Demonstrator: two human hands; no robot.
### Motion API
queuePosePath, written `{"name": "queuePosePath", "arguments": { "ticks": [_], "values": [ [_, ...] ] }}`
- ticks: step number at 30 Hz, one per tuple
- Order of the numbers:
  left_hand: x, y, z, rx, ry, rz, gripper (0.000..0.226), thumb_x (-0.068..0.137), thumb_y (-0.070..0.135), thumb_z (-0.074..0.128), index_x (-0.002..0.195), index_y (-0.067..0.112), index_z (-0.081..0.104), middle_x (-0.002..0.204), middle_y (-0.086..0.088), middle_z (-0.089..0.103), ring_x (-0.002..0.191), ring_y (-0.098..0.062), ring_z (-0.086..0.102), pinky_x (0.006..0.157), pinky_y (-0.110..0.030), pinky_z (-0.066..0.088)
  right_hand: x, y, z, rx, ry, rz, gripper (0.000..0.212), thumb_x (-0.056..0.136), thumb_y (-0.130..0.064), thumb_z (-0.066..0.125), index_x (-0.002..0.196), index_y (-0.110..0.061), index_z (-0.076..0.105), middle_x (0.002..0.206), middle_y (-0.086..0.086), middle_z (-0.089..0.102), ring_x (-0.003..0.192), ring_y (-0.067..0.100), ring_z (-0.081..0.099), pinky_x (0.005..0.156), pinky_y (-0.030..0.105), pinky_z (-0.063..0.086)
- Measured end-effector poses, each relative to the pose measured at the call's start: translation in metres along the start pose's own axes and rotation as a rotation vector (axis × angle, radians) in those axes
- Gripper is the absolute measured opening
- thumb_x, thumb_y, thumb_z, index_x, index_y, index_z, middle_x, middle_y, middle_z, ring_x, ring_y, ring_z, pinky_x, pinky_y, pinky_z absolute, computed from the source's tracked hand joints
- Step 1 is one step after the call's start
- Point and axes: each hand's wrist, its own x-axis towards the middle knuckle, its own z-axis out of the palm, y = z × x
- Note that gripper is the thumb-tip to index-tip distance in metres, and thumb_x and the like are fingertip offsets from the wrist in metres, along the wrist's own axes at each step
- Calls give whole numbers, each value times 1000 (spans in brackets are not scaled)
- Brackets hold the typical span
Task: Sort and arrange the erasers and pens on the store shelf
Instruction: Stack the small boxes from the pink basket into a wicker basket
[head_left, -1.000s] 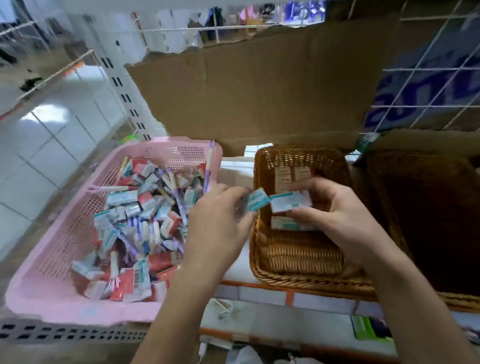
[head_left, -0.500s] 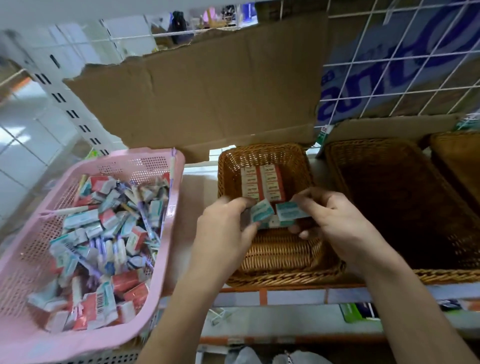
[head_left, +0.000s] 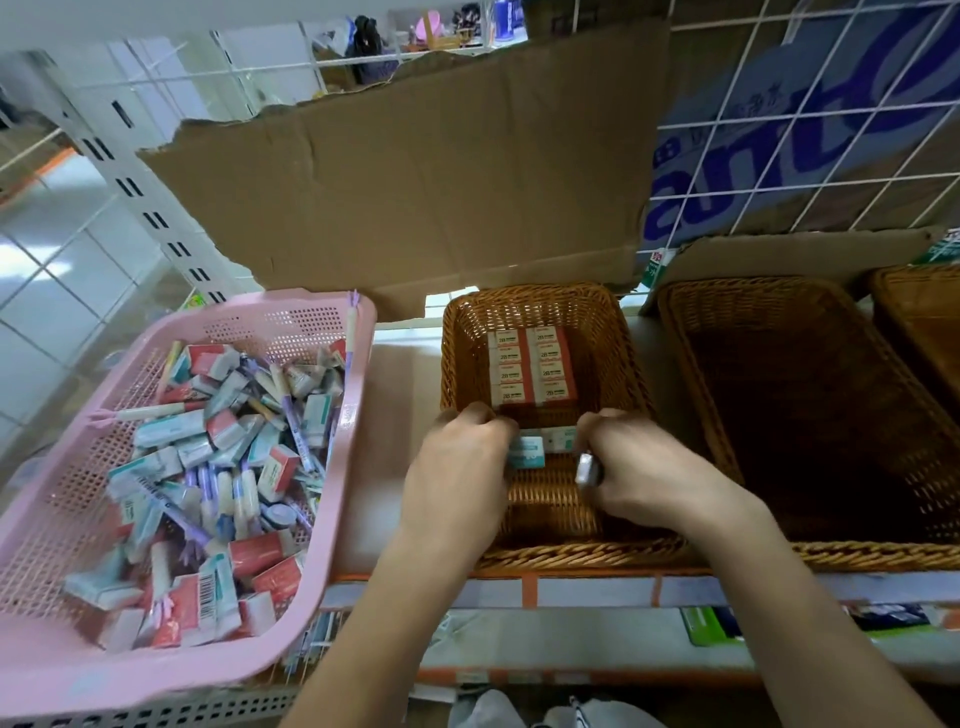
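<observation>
While my left grip (head_left: 462, 467) and right grip (head_left: 639, 467) pinch teal erasers (head_left: 527, 451), I'd next seat them six o'clock of the red row (head_left: 532, 366).

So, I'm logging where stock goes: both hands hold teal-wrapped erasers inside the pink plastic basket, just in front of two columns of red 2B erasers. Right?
Wrong basket. In the head view the left hand and right hand hold the teal-wrapped erasers inside the small wicker basket, just in front of the two columns of red 2B erasers.
</observation>
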Motion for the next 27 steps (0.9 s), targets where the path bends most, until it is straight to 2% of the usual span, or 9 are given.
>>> {"name": "queuePosePath", "arguments": {
  "ticks": [2, 6, 10, 15, 21, 24, 27],
  "values": [
    [0, 1, 3, 20, -47, 11, 32, 92, 20, 55, 123, 23, 58, 123, 4, 55, 115, -19, 49, 92, -30, 45, 2, -1, 4, 23, 7, -11, 27, 87, -19, 62, 113, -21, 54, 114, 0, 52, 98, 14, 52, 81, 22, 45],
    [-1, 4, 10, 69, -130, -10, 31, 92, 17, 54, 122, 22, 57, 121, 1, 50, 112, -22, 49, 84, -31, 48, 1, -5, 11, 44, -16, -41, 38, 87, -18, 62, 124, -23, 53, 118, -2, 53, 104, 14, 53, 85, 23, 45],
    [-1, 8, 14, 160, -155, -27, 30, 92, 11, 51, 121, 19, 57, 116, -1, 48, 112, -23, 47, 78, -32, 48, 1, -7, 12, 14, 12, -32, 32, 87, -12, 59, 116, -20, 47, 116, 2, 53, 103, 16, 52, 80, 24, 44],
    [2, 12, 20, 241, -158, -20, 31, 93, 9, 45, 121, 16, 56, 118, -2, 51, 115, -24, 43, 76, -32, 47, 5, -5, 12, -150, 63, -47, 36, 92, -17, 53, 127, -22, 50, 124, 0, 50, 118, 19, 41, 95, 28, 40],
    [3, 16, 20, 288, -171, -42, 29, 95, 8, 44, 123, 13, 48, 117, -6, 45, 113, -25, 45, 65, -30, 36, 8, -4, 18, -116, 40, -9, 48, 87, -13, 58, 132, -20, 42, 133, 3, 40, 123, 22, 36, 98, 29, 40],
    [6, 17, 19, 292, -181, -38, 32, 94, 7, 46, 125, 12, 41, 119, -9, 42, 112, -28, 47, 66, -31, 39, 8, -3, 17, -127, 44, 79, 54, 88, -11, 59, 136, -19, 37, 137, 7, 35, 126, 26, 38, 100, 32, 40],
    [9, 18, 17, 293, -195, -21, 33, 93, 6, 45, 125, 11, 41, 119, -10, 45, 109, -30, 52, 74, -33, 46, 10, -7, 18, -155, 15, 134, 55, 89, -12, 59, 137, -17, 33, 132, 11, 39, 119, 30, 47, 93, 35, 45]
  ]
}}
